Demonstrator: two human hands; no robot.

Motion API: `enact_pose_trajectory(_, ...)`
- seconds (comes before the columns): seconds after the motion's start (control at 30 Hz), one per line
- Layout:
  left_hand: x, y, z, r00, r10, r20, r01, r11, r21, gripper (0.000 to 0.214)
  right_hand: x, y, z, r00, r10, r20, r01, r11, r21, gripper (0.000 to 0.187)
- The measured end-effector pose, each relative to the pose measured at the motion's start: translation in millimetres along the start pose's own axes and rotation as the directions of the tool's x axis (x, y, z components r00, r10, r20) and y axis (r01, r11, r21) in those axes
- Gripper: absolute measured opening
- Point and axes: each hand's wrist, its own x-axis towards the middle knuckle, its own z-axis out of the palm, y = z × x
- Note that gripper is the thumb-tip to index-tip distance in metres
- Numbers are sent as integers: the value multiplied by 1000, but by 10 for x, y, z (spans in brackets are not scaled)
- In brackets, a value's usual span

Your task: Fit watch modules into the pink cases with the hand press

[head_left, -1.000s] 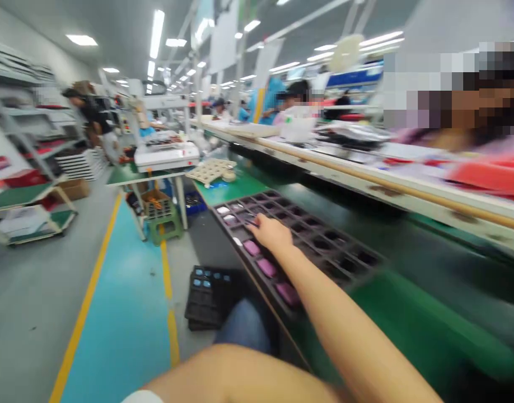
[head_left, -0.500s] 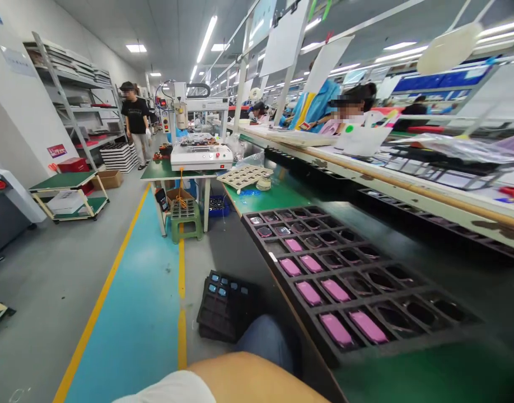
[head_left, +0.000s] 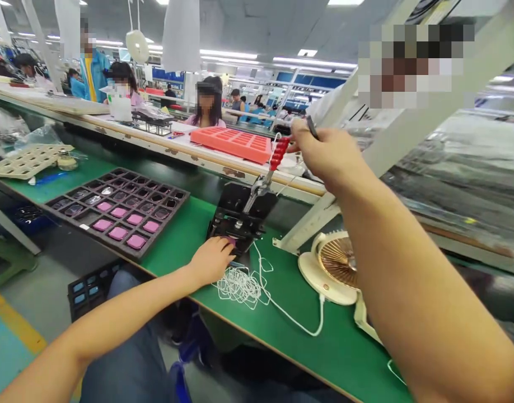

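A black toggle-clamp press [head_left: 240,210] with a ribbed red handle [head_left: 279,153] stands on the green bench. My left hand [head_left: 213,260] is at its front, fingers closed over a pink piece [head_left: 230,240] that they mostly hide. My right hand [head_left: 324,151] is raised beside the top of the red handle. A thin dark stick-like tool [head_left: 312,127] juts up from its closed fingers; whether they also touch the handle I cannot tell. To the left lies a black compartment tray [head_left: 141,252] holding pink pieces [head_left: 118,232] and dark, glossy frame-like parts [head_left: 133,200].
A tangle of white cord [head_left: 240,288] lies before the press, its cable running to a cream fan [head_left: 336,263]. Behind, a shelf carries an orange tray [head_left: 232,143]. A slanted white post [head_left: 307,226] rises near the fan. Co-workers sit beyond the shelf.
My view has swung right from the aisle and shelving to the bench with the press. Both my hands are now in sight at the press; earlier only part of an arm showed.
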Motion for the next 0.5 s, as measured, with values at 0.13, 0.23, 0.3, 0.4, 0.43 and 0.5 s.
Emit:
enact_pose_trajectory(0.13, -196, -15, -140, 995, -83, -50, 80, 996, -47, 33, -178, -117, 247, 964, -255, -69, 264, 930, 257, 59)
enact_pose_trajectory(0.23, -487, 52, -371, 987, -126, -104, 115, 988, -107, 38, -659, 13, 373, 848, -404, -343, 490, 845, 215, 33)
enact_pose_trajectory(0.3, -748, 76, -600, 981, -144, -132, 126, 982, -141, 38, -1014, 123, 508, 780, -440, -445, 558, 811, 176, 27)
enact_pose_trajectory(0.4, -1123, 2, -992, 954, -218, -204, 187, 969, -163, 38, -1415, 260, 776, 766, -472, -437, 587, 791, 174, 20)
enact_pose_trajectory(0.43, -1223, -62, -1118, 937, -260, -233, 230, 962, -149, 37, -1495, 292, 858, 767, -474, -433, 587, 790, 175, 18)
enact_pose_trajectory(0.5, -1379, -267, -1356, 892, -352, -283, 344, 936, -79, 35, -1582, 339, 979, 777, -439, -451, 552, 819, 153, 19)
